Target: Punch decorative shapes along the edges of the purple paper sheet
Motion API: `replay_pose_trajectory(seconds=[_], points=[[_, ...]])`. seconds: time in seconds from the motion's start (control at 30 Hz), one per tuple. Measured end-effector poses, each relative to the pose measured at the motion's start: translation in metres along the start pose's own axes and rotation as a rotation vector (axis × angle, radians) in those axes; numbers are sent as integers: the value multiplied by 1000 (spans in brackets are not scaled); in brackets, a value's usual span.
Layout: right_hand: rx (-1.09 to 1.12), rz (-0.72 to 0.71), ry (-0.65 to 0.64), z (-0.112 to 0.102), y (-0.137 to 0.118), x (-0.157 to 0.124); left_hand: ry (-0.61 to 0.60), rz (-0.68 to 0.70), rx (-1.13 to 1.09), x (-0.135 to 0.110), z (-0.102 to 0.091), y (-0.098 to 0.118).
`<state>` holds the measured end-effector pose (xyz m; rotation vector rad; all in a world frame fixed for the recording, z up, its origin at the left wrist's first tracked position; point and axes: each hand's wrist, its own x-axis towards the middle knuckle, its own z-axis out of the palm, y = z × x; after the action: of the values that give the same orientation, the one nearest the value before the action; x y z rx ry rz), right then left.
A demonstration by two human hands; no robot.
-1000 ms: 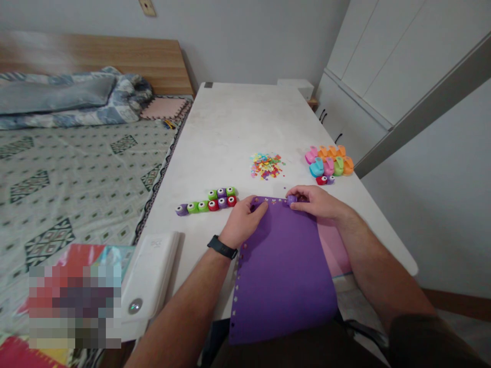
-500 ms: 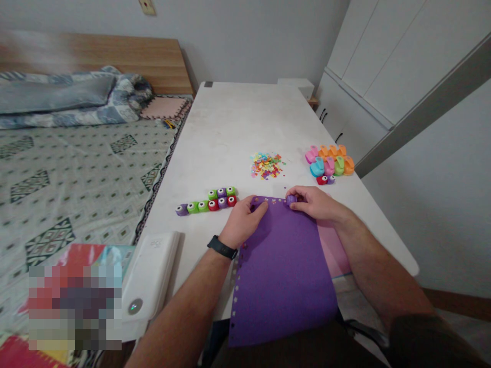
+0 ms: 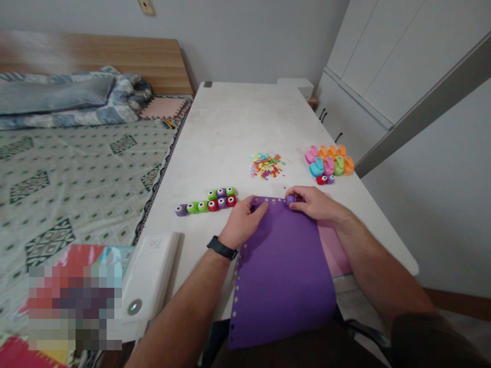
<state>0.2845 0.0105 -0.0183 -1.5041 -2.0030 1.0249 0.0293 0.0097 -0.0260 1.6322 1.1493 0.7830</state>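
A purple sheet of paper point(image 3: 284, 271) has small shaped holes along its left and far edges. My left hand point(image 3: 244, 220), with a dark band at the wrist, pinches the sheet near its far left corner. In my right hand point(image 3: 316, 202) is a small purple craft punch point(image 3: 291, 200), set on the sheet's far edge to the right of the holes there. My fingers hide part of the punch. The near end of the sheet hangs past the table edge toward my lap. A pink sheet point(image 3: 334, 253) lies partly under my right forearm.
Colourful paper cut-outs point(image 3: 266, 166) lie piled beyond the sheet on the white table point(image 3: 241, 117). Small punches point(image 3: 202, 206) stand in rows at left. Larger lever punches point(image 3: 329, 166) are grouped at right. A white device point(image 3: 153, 271) sits at the near left.
Both hands and the punch stay almost where they were. The near part of the purple sheet has shifted very slightly.
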Motion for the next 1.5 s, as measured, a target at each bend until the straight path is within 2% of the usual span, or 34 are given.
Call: replay_pose_trajectory(seconds=[0.4,0.67,0.93,1.0,1.07,1.17,1.23,1.33,1.5], points=[[20,12,11,-4,0,-3,2,-1,-57,-1,-1,2],[-41,11,35,-12,-5,-2,-23,2,-53,-1,-2,4],[-91,-57,65,-19,-8,-5,10,21,-63,-2,-2,13],[-94,-71,63,-19,-9,-6,55,31,-61,-1,-2,14],[-90,-73,50,-18,-10,-6,150,75,-9,0,-3,17],[-63,-58,30,-16,-12,-6,237,216,201,0,-4,30],[-45,-60,23,-14,-13,-6,192,298,374,0,-2,40],[-56,-84,29,-12,-15,-7,19,384,517,5,6,50],[-75,-138,36,-10,-17,-7,-159,369,625,27,25,48]])
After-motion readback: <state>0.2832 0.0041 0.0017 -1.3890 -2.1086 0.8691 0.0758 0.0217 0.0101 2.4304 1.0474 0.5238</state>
